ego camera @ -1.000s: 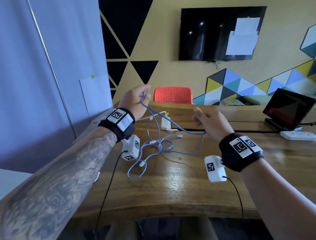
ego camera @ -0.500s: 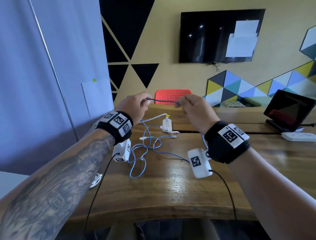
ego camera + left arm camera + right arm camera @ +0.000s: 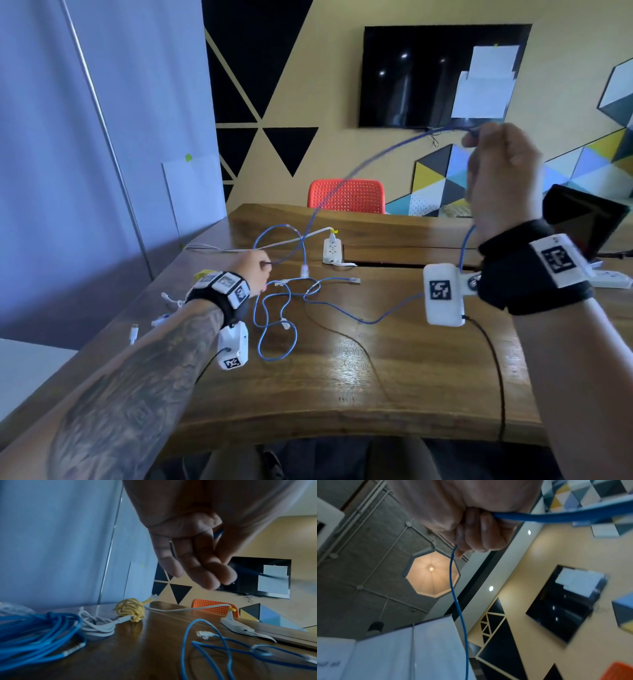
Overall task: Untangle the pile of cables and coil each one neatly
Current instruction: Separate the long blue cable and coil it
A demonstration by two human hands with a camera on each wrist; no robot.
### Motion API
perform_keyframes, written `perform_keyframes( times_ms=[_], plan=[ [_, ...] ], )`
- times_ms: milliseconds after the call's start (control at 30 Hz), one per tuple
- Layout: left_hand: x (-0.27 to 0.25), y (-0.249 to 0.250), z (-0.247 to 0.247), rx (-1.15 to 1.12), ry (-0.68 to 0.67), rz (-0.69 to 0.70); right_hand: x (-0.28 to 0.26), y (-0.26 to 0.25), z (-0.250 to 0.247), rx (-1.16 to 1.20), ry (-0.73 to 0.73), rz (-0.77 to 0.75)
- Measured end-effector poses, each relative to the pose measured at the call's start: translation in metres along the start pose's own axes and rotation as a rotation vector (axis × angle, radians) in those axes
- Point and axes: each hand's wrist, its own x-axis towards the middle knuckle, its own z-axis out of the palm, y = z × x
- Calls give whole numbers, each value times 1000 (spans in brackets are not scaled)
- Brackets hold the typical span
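Observation:
A long blue cable (image 3: 359,168) runs taut from my left hand (image 3: 255,270) up to my right hand (image 3: 493,161). The left hand hovers low over the table and pinches the cable (image 3: 218,533) between thumb and fingers (image 3: 205,566). My raised right hand is a fist (image 3: 479,531) gripping the cable (image 3: 556,516), which hangs down from it (image 3: 458,601). The rest of this cable lies in loose tangled loops (image 3: 277,322) on the wooden table (image 3: 394,387). Left of my left hand lie a coiled blue cable (image 3: 34,630), a coiled white cable (image 3: 97,626) and a yellow bundle (image 3: 129,610).
A white power strip (image 3: 331,250) with a plugged-in flat white lead sits at the table's back. A dark tablet (image 3: 589,222) and another white strip (image 3: 613,279) are at the right. An orange chair (image 3: 346,197) stands behind. Black camera wires (image 3: 493,370) trail over the front edge.
My hands were close together at chest height with a short span of cable between them. The right hand has risen up and right, the left has dropped to the table, lengthening the span.

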Motion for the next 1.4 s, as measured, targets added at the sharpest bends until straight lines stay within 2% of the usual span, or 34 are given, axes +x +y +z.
perform_keyframes(
  times_ms=[100,233,333,367,433,500,533,600,633,667,767,833,933,1100,1233,1300,1400],
  plan=[
    [-6,-12,-12,-6,64,-68,12,7,-15,-143,-2,-34],
    [-6,-3,-30,63,243,73,6,41,-17,-443,-151,12],
    [-9,19,-34,-57,227,192,-12,64,-9,-662,-303,63],
    [-11,27,-33,-139,207,228,-21,66,-3,-730,-325,31],
    [-19,49,-29,-223,154,291,-41,61,13,-814,-305,-179],
    [-28,68,-22,-215,113,365,-61,51,31,-746,-377,-371],
    [-33,77,-18,-229,107,399,-72,46,40,-677,-483,-374],
    [-41,88,-11,-313,116,465,-91,41,55,-523,-721,-207],
    [-45,91,-9,-346,117,480,-97,42,59,-425,-800,-94],
    [-49,91,-6,-374,113,472,-99,44,60,-330,-820,-14],
    [-65,78,3,-533,64,301,-93,51,48,-194,-603,54],
    [-81,68,12,-753,-60,173,-90,50,37,-115,-483,103],
    [-111,66,26,-1067,-241,86,-101,49,27,-115,-401,98],
    [-147,54,45,-1069,-327,18,-118,52,18,-95,-243,102],
    [-153,46,46,-1192,-331,-209,-128,72,12,-123,-204,178],
    [-152,43,42,-1264,-385,-343,-137,87,11,-149,-165,233],
    [-153,41,44,-1229,-497,-408,-145,107,9,-154,-78,293]
  ],
)
